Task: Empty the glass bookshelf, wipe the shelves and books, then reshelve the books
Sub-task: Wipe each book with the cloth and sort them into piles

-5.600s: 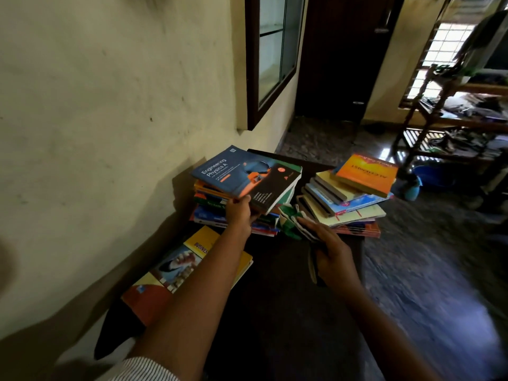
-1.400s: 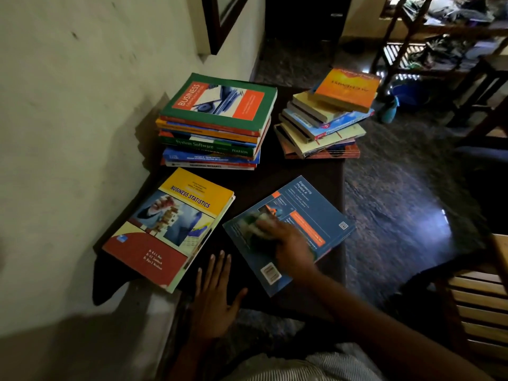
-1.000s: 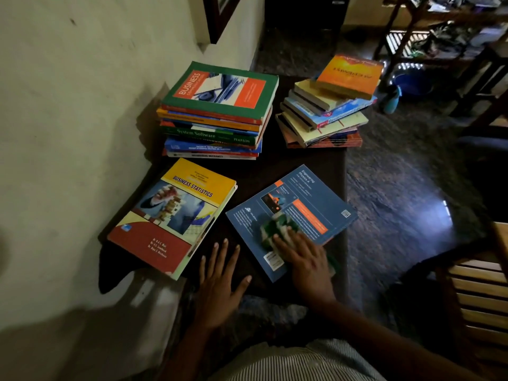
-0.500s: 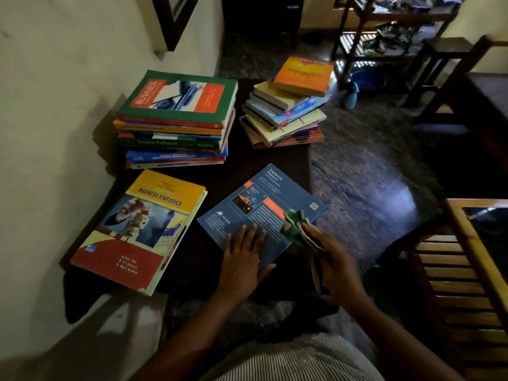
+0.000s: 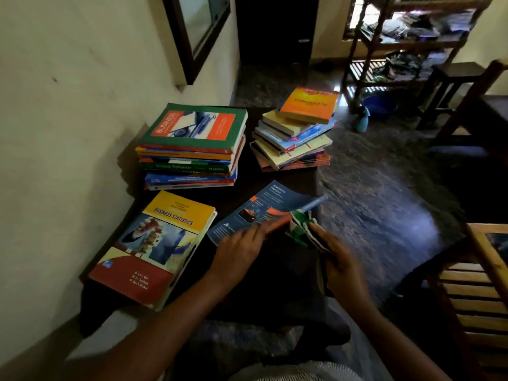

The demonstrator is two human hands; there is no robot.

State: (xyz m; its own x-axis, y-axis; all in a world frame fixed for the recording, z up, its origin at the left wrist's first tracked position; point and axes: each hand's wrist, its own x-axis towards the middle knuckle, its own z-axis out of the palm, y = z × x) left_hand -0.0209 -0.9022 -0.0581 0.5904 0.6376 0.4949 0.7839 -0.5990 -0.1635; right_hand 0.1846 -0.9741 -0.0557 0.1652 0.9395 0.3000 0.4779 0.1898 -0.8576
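A blue Engineering Physics book (image 5: 264, 207) lies near the front of the dark table (image 5: 275, 287), its right edge tipped up off the surface. My left hand (image 5: 242, 246) rests on its near cover with fingers stretched out. My right hand (image 5: 339, 266) grips a green-and-white cloth (image 5: 301, 226) at the book's near right corner. A yellow Business Statistics book (image 5: 162, 243) lies flat to the left. Two stacks of books stand behind: a tall one topped by a green Business book (image 5: 192, 130), and a looser one topped by an orange book (image 5: 308, 105).
The glass-fronted shelf (image 5: 198, 28) hangs on the wall at upper left. A slatted wooden chair (image 5: 472, 298) stands close on the right. On the floor beyond the table are a spray bottle (image 5: 362, 122) and a blue basin (image 5: 380, 103), under a cluttered wooden rack (image 5: 406, 45).
I set the blue book down in front and wiped its cover with the cloth. My left hand moved onto the book, and its right edge has now risen.
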